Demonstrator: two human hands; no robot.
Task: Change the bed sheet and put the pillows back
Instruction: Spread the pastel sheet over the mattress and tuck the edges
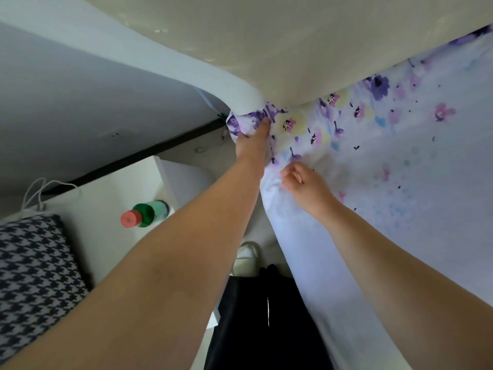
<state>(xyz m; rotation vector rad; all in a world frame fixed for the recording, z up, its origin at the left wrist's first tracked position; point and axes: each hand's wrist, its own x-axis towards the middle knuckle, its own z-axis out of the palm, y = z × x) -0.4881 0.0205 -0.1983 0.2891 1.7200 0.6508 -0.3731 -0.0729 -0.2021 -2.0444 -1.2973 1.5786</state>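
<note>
A white bed sheet [386, 145] printed with purple, pink and yellow flowers covers the mattress on the right. Its corner is bunched where the cream headboard [266, 49] curves down. My left hand [252, 141] reaches to that corner and grips the bunched fabric, thumb on top, with the other fingers hidden behind the cloth. My right hand [306, 182] is lower, at the mattress side edge. Its fingers are curled and pinch a wrinkled fold of the sheet. A black-and-white houndstooth pillow [34, 279] lies at the far left.
A white bedside table [106, 209] stands left of the bed with a green bottle with a red cap [145, 214] on it. White cables [37, 190] hang near the wall. My black clothing [261, 316] fills the narrow gap below, beside a whitish strap [248, 249].
</note>
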